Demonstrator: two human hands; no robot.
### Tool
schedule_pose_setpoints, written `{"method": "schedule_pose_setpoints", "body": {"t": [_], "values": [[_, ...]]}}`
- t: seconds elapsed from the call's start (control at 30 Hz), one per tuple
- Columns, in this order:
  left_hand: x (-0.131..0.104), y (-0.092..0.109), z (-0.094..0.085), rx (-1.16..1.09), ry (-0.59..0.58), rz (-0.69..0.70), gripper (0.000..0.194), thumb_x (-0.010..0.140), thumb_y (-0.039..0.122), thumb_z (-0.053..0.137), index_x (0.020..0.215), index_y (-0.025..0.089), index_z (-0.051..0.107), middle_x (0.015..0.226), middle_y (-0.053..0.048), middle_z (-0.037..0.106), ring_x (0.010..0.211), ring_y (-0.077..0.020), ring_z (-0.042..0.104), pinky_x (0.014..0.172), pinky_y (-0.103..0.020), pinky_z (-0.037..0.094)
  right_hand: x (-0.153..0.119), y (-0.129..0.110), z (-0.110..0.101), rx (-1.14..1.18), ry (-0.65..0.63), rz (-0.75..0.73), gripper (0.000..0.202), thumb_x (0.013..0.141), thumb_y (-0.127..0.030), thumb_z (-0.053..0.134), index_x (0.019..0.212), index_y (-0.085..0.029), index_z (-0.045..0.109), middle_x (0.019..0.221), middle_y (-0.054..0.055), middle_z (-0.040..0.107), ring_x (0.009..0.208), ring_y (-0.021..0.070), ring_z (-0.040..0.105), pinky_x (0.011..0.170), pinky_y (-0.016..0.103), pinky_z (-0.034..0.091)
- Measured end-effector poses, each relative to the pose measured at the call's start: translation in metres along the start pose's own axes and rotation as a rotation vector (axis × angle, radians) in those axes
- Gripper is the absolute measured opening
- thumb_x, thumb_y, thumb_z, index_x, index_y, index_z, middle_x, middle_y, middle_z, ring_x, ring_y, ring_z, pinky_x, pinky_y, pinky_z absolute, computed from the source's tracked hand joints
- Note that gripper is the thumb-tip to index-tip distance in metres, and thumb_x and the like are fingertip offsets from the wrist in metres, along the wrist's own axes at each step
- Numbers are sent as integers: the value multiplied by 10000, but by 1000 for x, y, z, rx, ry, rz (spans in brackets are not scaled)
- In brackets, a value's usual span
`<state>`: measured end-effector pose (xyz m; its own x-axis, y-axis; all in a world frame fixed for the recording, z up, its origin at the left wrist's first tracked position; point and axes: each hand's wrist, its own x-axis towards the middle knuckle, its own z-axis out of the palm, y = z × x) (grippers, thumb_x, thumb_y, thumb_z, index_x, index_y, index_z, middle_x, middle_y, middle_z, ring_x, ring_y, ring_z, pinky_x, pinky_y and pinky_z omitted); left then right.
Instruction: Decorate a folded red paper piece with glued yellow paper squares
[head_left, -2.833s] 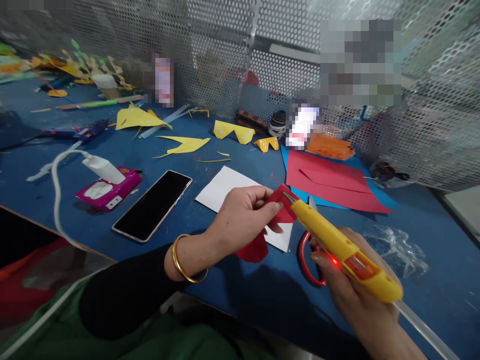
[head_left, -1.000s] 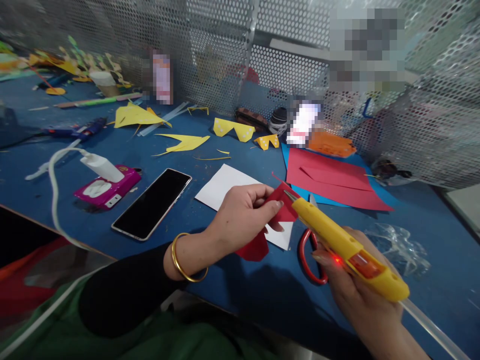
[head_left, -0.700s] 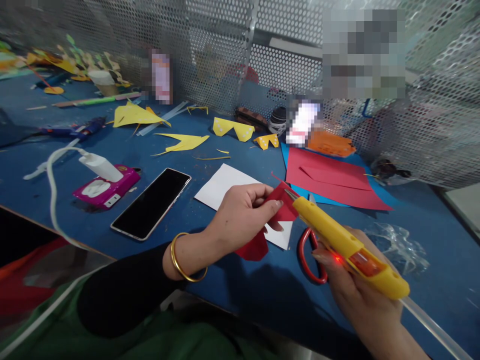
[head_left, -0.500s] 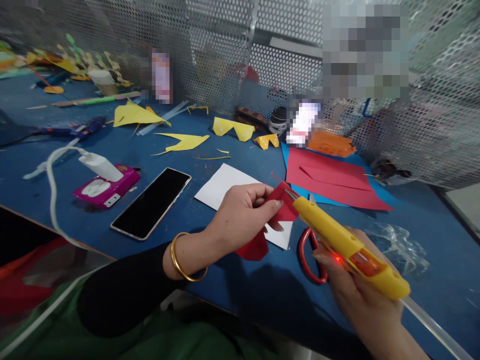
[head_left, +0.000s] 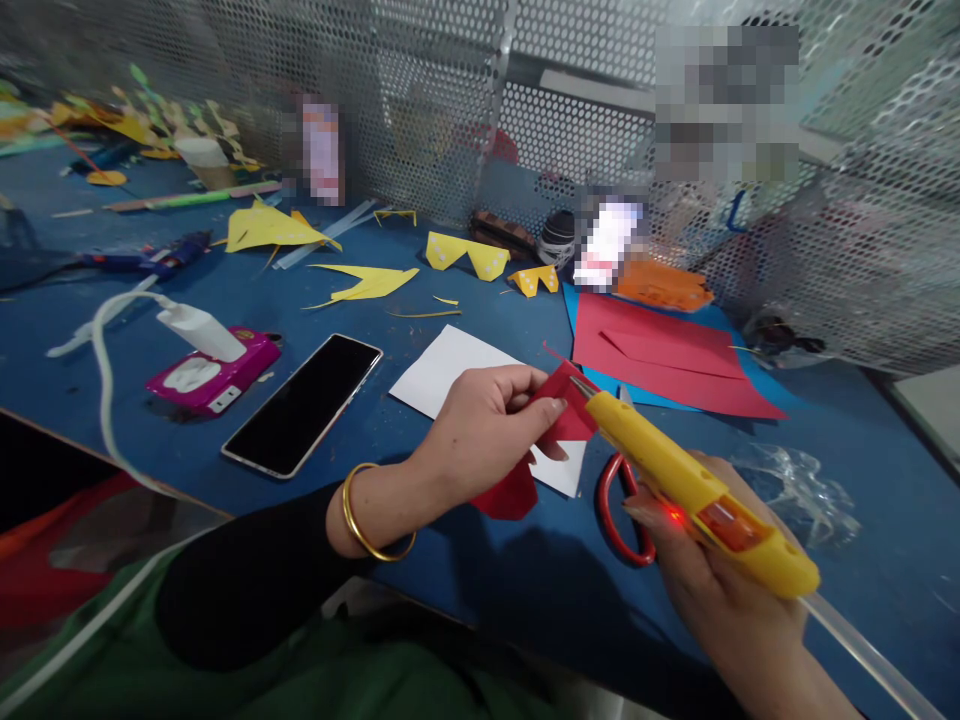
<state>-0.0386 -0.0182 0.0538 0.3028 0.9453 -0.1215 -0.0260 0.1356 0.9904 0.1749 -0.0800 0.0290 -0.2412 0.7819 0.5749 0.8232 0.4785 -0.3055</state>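
My left hand pinches a folded red paper piece between thumb and fingers, above a white sheet. Another part of the red paper hangs below that hand. My right hand is closed around a yellow glue gun with a lit red light and a clear glue stick at its rear. The gun's metal tip touches or nearly touches the upper part of the red paper; which one, I cannot tell. Red-handled scissors lie beside my right hand, partly hidden by the gun.
A black phone and a magenta power adapter with a white cable lie left. Yellow paper glasses and scraps are behind. Red sheets on blue ones and clear plastic lie right. A perforated metal screen borders the back.
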Motion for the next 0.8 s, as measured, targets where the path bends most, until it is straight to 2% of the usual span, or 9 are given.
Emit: {"method": "schedule_pose_setpoints", "body": {"t": [0.3, 0.6, 0.8], "values": [[1, 0, 0, -3, 4, 1, 119, 888, 185, 612, 917, 133, 715, 740, -26, 725, 607, -118, 708, 552, -195, 499, 1, -2, -1, -26, 1, -1, 209, 968, -430, 603, 887, -238, 587, 660, -30, 612, 507, 123, 572, 464, 253, 417], [0, -1, 1, -11, 6, -3, 108, 891, 182, 611, 899, 136, 708, 743, -23, 725, 607, -119, 709, 546, -191, 496, -1, 0, -1, -31, -1, -20, 165, 966, -381, 596, 887, -237, 594, 663, -31, 606, 518, 128, 554, 494, 267, 409], [0, -1, 1, -9, 2, 0, 113, 893, 173, 605, 900, 136, 711, 731, -19, 720, 610, -118, 711, 547, -189, 496, 0, -1, 0, -27, -5, -1, 192, 974, -419, 590, 897, -243, 589, 671, -27, 609, 528, 134, 562, 495, 271, 412]]}}
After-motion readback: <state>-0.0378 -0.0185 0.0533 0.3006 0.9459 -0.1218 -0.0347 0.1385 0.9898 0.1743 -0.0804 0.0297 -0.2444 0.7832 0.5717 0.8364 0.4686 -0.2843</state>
